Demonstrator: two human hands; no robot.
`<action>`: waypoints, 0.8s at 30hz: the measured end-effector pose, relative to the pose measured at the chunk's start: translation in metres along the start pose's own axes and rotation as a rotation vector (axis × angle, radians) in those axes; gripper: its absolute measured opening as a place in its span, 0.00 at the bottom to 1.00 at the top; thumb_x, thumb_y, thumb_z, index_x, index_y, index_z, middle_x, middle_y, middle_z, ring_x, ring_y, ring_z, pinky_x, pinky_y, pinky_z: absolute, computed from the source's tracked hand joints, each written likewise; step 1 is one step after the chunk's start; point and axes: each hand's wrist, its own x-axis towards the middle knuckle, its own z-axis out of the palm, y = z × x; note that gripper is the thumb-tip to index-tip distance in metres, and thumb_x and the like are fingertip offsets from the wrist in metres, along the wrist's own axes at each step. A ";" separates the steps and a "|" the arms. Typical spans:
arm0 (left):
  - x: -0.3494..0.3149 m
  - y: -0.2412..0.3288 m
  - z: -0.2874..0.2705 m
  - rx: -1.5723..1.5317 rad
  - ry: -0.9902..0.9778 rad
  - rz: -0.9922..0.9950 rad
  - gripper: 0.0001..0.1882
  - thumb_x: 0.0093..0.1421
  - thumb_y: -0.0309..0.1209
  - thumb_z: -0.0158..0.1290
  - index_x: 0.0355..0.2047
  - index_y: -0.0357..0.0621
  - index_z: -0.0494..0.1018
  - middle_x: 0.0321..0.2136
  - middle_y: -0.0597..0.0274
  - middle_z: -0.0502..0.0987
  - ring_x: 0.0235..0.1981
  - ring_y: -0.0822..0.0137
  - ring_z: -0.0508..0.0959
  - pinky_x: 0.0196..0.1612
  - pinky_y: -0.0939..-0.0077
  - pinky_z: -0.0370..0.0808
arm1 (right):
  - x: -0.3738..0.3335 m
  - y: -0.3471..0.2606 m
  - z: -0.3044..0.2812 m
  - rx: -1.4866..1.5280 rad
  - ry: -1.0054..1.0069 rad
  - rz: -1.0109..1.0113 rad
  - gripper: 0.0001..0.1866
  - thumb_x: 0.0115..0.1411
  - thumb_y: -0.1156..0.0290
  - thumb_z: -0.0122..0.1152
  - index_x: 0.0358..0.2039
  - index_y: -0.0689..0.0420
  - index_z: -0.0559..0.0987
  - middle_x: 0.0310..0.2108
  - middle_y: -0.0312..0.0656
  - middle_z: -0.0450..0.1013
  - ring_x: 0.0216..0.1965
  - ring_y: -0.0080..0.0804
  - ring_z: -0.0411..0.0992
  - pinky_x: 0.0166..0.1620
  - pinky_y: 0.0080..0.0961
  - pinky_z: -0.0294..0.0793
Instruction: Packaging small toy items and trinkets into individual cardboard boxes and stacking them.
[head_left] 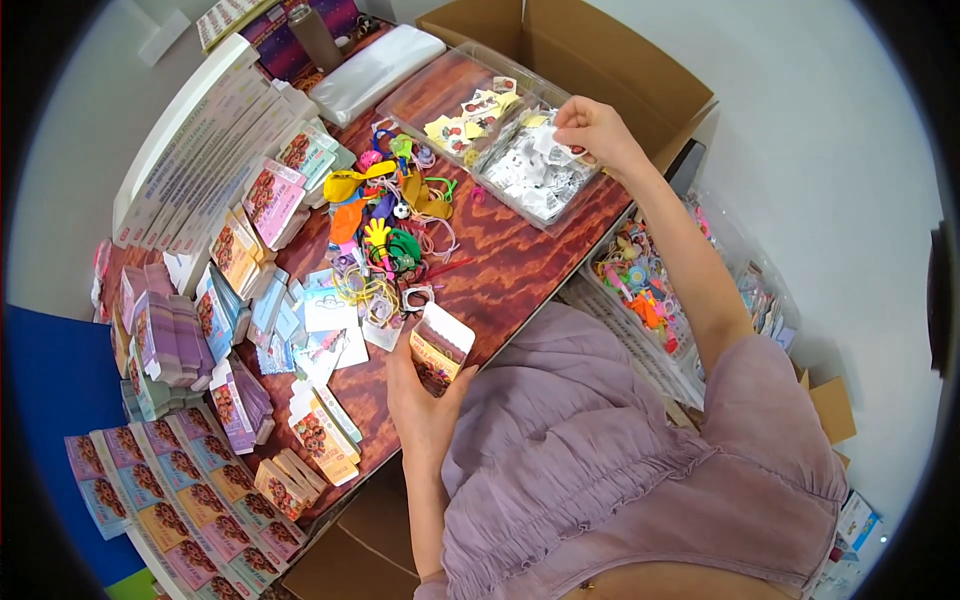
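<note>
My left hand (424, 405) is wrapped around a small orange-and-yellow cardboard box (437, 360) near the table's front edge. The box's white top flap stands up, and its inside is mostly out of sight. Over the right compartment of a clear plastic tray (545, 222), my right hand (600, 138) pinches a small white paper slip (562, 152) between thumb and fingers. Many white slips (530, 172) fill that compartment. Yellow and white printed pieces (478, 114) lie in the compartment beside it.
Colourful small toys and balloons (385, 225) are heaped mid-table. Flat folded boxes (180, 335) in stacks line the left side, with printed card sheets (195, 500) below. A pack of clear bags (378, 72), a large carton (610, 60) and a bin of toys (650, 290) surround the work.
</note>
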 end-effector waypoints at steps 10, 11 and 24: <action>-0.001 -0.005 0.000 0.003 -0.024 0.012 0.44 0.45 0.30 0.70 0.61 0.41 0.62 0.49 0.48 0.71 0.51 0.50 0.72 0.53 0.60 0.70 | 0.004 0.000 -0.014 0.022 0.024 0.073 0.03 0.58 0.75 0.64 0.33 0.59 0.80 0.23 0.30 0.71 0.19 0.11 0.62 0.19 0.12 0.56; -0.001 -0.004 0.000 0.001 -0.024 0.012 0.44 0.45 0.30 0.70 0.61 0.41 0.62 0.49 0.48 0.71 0.51 0.50 0.72 0.53 0.60 0.70 | 0.005 0.001 -0.015 -0.034 0.016 0.055 0.02 0.58 0.76 0.64 0.32 0.59 0.80 0.22 0.30 0.71 0.20 0.11 0.63 0.19 0.12 0.56; -0.001 -0.006 -0.001 -0.006 -0.016 0.018 0.42 0.44 0.30 0.71 0.59 0.40 0.63 0.48 0.49 0.71 0.51 0.50 0.73 0.52 0.60 0.71 | 0.005 -0.009 -0.004 0.009 0.029 -0.007 0.02 0.60 0.75 0.60 0.34 0.56 0.79 0.25 0.26 0.73 0.22 0.08 0.62 0.20 0.09 0.55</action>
